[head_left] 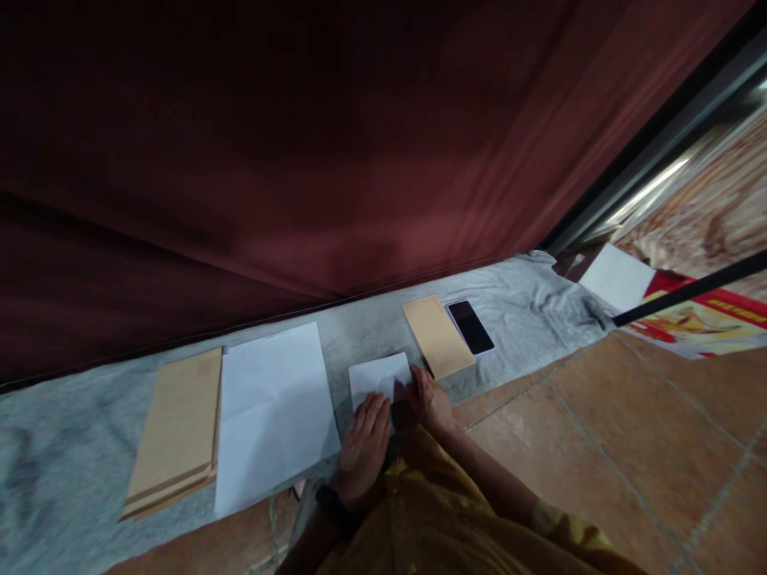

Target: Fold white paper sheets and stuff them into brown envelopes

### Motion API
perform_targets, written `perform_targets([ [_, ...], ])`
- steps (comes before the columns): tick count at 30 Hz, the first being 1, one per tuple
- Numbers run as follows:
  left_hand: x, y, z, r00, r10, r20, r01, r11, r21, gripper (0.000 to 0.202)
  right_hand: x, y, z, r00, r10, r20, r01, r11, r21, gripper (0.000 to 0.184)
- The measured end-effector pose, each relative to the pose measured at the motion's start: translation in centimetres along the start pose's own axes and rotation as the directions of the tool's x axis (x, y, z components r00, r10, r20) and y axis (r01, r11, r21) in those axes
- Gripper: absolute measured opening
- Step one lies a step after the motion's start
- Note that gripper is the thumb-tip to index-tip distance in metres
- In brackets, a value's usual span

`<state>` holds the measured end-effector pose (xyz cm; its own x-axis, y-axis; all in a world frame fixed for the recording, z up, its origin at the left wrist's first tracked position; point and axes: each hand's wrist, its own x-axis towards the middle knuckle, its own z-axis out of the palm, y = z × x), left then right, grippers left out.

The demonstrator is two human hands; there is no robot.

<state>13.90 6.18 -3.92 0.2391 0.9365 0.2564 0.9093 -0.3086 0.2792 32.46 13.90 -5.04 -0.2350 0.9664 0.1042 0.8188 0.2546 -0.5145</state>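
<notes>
A small folded sheet of white paper (377, 375) lies on the grey cloth in front of me. My left hand (364, 439) rests flat on its near left part, fingers stretched out. At the paper's right edge, my right hand (430, 399) has its fingers bent together, gripping that edge; the fingertips are partly hidden. Just beyond my right hand lies a tan envelope (439, 335). To the left of my left hand is a larger stack of white paper (276, 407) with faint creases, and beside it several tan envelopes (176, 423) are piled.
A phone (471, 327) with a dark screen lies right of the single envelope. The grey cloth (521, 295) covers a narrow ledge against a dark red curtain (359, 176). Brown floor tiles (575, 447) and a red and yellow printed box (701, 315) are at the right.
</notes>
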Motion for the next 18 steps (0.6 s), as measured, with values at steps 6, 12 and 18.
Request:
perform_targets([
  [6,-0.7,0.3,1.6,0.990,0.105,0.089,-0.113,0.989,0.091,0.063,-0.1,0.1,0.5,0.999,-0.011,-0.036,0.011,1.000,0.017,0.046],
  [12,-1.0,0.0,2.0,0.984,0.130,0.120,-0.147,0.978,0.149,0.060,-0.2,0.2,0.8,1.000,0.004,-0.030,-0.004,1.000,0.022,0.047],
  [18,-0.7,0.2,1.8,0.982,0.136,0.133,-0.158,0.974,0.164,0.060,0.1,-0.2,0.3,0.998,0.058,0.012,-0.058,0.998,-0.005,0.047],
])
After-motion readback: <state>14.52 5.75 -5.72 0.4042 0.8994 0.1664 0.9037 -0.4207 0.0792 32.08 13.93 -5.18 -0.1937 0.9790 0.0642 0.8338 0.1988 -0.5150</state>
